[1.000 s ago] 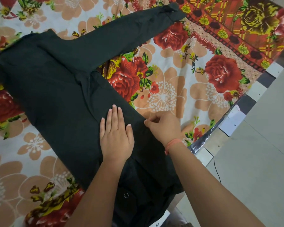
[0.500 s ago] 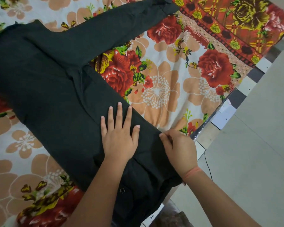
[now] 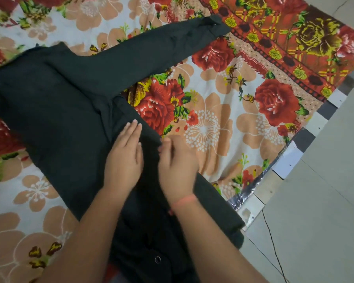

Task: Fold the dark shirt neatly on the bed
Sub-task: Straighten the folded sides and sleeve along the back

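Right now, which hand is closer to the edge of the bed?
Right. The right hand pinches the shirt at its side nearest the bed edge. The left hand lies flat on the shirt, farther in from that edge.

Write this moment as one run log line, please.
left hand: flat on dark shirt | right hand: pinches shirt's side edge | sleeve: spread out, unfolded | surface: floral bed sheet

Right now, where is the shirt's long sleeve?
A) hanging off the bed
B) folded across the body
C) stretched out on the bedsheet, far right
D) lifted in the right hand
C: the sleeve lies stretched over the floral bedsheet, not yet folded onto the body of the dark shirt.
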